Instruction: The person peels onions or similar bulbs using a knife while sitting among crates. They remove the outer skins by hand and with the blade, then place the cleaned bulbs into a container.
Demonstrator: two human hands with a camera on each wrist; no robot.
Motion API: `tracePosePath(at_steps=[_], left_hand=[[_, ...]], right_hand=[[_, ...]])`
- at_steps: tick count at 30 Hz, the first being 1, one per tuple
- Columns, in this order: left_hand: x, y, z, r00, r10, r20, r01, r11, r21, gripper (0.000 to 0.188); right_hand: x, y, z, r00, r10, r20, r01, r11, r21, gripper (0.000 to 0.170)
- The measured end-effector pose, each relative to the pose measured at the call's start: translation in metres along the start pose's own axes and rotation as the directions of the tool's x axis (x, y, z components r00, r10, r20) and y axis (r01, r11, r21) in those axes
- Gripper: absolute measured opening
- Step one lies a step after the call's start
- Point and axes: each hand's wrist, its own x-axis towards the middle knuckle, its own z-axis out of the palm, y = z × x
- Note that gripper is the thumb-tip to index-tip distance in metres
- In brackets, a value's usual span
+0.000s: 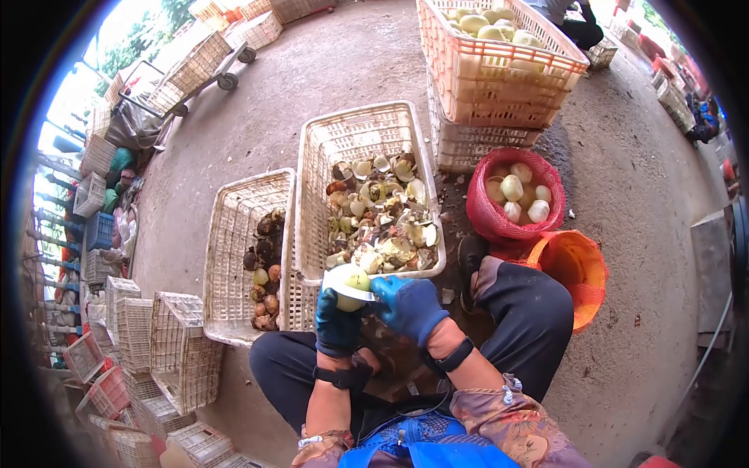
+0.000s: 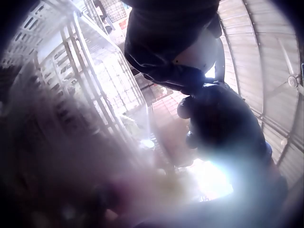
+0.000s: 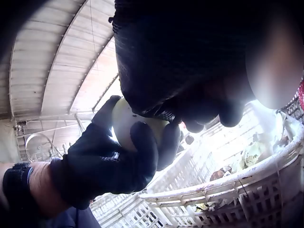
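In the head view a pale greenish onion (image 1: 346, 282) is held up over the near rim of the middle crate. My blue-gloved left hand (image 1: 337, 321) grips it from below and the side; in the right wrist view that hand's fingers curl round the onion (image 3: 130, 126). A blue-gloved right hand (image 1: 412, 306) holds a knife, its pale blade (image 1: 355, 293) lying across the onion's near side and its handle hidden in the fist. Beneath them, the white crate (image 1: 310, 156) contains onion skins and trimmings (image 1: 382, 222).
A second crate (image 1: 226, 234) on the left holds dark and brown onions (image 1: 265, 292). Right of the middle crate stand a red mesh-covered tub (image 1: 488, 214) of peeled onions, an orange bucket (image 1: 581, 273) and stacked crates (image 1: 491, 86). More crates (image 1: 183, 343) lie at left.
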Motion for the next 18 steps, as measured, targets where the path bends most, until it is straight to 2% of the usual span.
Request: tracePosePath(at_steps=[1, 2, 5, 6, 7, 9, 10, 11, 12, 13, 14, 15, 16, 17, 18], left_hand=[[0.0, 0.0, -0.001, 0.999, -0.007, -0.035, 0.006, 1.0, -0.029, 0.069], [-0.001, -0.001, -0.002, 1.0, -0.016, -0.009, 0.015, 0.999, -0.04, 0.07], [-0.005, 0.002, 0.01, 0.996, -0.043, 0.078, 0.047, 0.998, -0.04, 0.072], [-0.006, 0.005, 0.015, 0.992, -0.053, 0.113, 0.055, 0.998, -0.02, 0.072], [-0.008, 0.008, 0.022, 0.987, -0.06, 0.146, 0.061, 0.998, -0.001, 0.072], [-0.011, 0.016, 0.041, 0.99, 0.044, 0.137, -0.065, 0.987, 0.149, 0.069], [-0.01, 0.016, 0.048, 0.986, 0.094, 0.141, -0.123, 0.968, 0.22, 0.067], [-0.008, 0.015, 0.045, 0.98, 0.154, 0.124, -0.184, 0.94, 0.286, 0.065], [-0.003, 0.012, 0.04, 0.971, 0.206, 0.119, -0.235, 0.91, 0.342, 0.064], [0.004, 0.003, 0.039, 0.959, 0.252, 0.127, -0.282, 0.881, 0.381, 0.062], [-0.004, 0.004, 0.058, 0.955, 0.249, 0.164, -0.297, 0.83, 0.472, 0.058], [0.002, -0.002, 0.041, 0.959, 0.231, 0.163, -0.28, 0.861, 0.424, 0.052], [0.003, -0.007, 0.041, 0.945, 0.264, 0.194, -0.327, 0.791, 0.517, 0.049], [0.006, -0.011, 0.043, 0.927, 0.298, 0.229, -0.375, 0.702, 0.606, 0.046], [0.008, -0.014, 0.053, 0.93, 0.285, 0.232, -0.367, 0.688, 0.626, 0.046]], right_hand=[[0.0, 0.002, 0.003, 1.0, 0.011, -0.011, -0.011, 1.0, 0.002, 0.022], [-0.001, 0.004, 0.004, 1.0, 0.023, -0.021, -0.023, 1.0, 0.006, 0.022], [0.007, 0.017, -0.005, 0.97, 0.195, 0.144, -0.169, 0.969, -0.178, 0.022], [0.008, 0.026, 0.003, 0.961, 0.231, 0.149, -0.198, 0.958, -0.208, 0.02], [0.008, 0.03, 0.009, 0.951, 0.296, 0.087, -0.289, 0.954, -0.084, 0.021], [0.005, 0.033, 0.019, 0.903, 0.43, -0.009, -0.423, 0.89, 0.173, 0.024], [0.004, 0.032, 0.027, 0.889, 0.459, -0.001, -0.374, 0.725, 0.578, 0.025], [0.004, 0.028, 0.036, 0.894, 0.429, 0.133, -0.34, 0.455, 0.823, 0.029], [0.007, 0.024, 0.037, 0.903, 0.36, 0.235, -0.296, 0.123, 0.947, 0.034], [0.004, 0.011, 0.003, 0.875, 0.267, 0.404, -0.43, 0.044, 0.902, 0.043], [0.003, 0.01, 0.018, 0.875, 0.29, 0.388, -0.422, 0.061, 0.905, 0.055], [0.003, 0.011, 0.041, 0.931, 0.304, 0.204, -0.239, 0.083, 0.968, 0.058], [0.002, 0.008, 0.018, 0.895, 0.317, 0.313, -0.329, -0.006, 0.944, 0.059], [0.001, 0.007, 0.006, 0.904, 0.289, 0.316, -0.292, -0.122, 0.949, 0.055], [-0.001, 0.017, 0.001, 0.911, 0.225, 0.346, -0.312, -0.174, 0.934, 0.052]])
